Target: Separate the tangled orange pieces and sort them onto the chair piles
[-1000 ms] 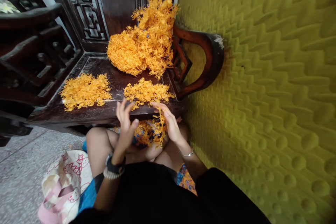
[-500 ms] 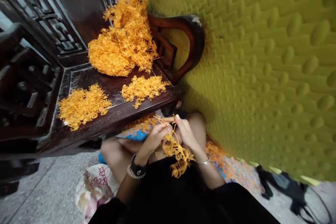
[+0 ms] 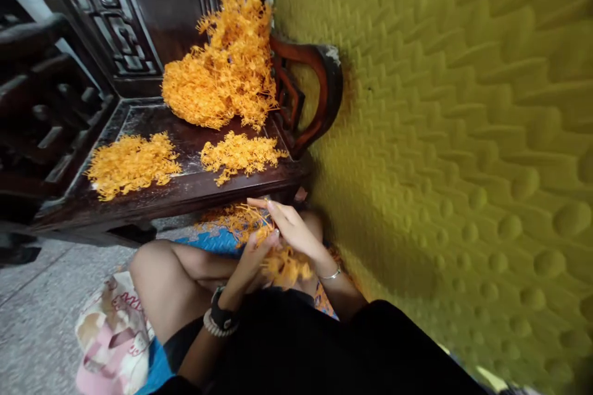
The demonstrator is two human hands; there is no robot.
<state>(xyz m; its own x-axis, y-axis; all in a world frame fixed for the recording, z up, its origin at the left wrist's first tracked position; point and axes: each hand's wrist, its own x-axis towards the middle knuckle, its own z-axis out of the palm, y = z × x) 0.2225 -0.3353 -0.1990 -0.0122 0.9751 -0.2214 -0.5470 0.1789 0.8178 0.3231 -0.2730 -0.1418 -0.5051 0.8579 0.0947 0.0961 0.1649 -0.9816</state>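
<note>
I sit on the floor with my knees up before a dark carved wooden chair (image 3: 194, 188). Both hands work over my lap on a tangle of orange plastic sprigs (image 3: 287, 265). My left hand (image 3: 257, 253), with a watch and bead bracelet at the wrist, pinches the tangle from the left. My right hand (image 3: 290, 225), with a thin bangle, lies over the tangle with fingers stretched toward the chair edge. More orange sprigs (image 3: 236, 219) lie on my lap under the hands.
The chair seat holds a big orange heap (image 3: 222, 74) at the back and two flat piles, left pile (image 3: 130, 163) and right pile (image 3: 238, 154). A padded yellow wall (image 3: 463, 136) rises close on my right. A pink-and-white bag (image 3: 113, 339) lies on the speckled floor at my left.
My hands came down from the chair's front edge to my lap and closed together on the orange tangle. The view swung right and back again.
</note>
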